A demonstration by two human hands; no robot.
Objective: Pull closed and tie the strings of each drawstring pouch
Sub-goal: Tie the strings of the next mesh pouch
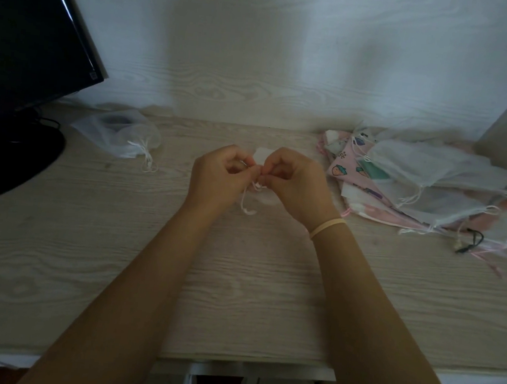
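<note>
A small white pouch (262, 155) lies at the middle of the desk, mostly hidden behind my hands. My left hand (219, 179) and my right hand (293, 183) meet over it, fingertips pinching its white drawstrings (249, 204), whose loose ends hang toward me. A sheer white pouch (118, 135) with its strings tied lies at the left. A pile of pouches (426, 183), sheer white and pink printed, covers the right side of the desk.
A dark monitor (29, 31) on a round black base (7, 165) stands at the far left. The pale wood desk (116, 256) ends at a white front edge near me. A wall runs along the back.
</note>
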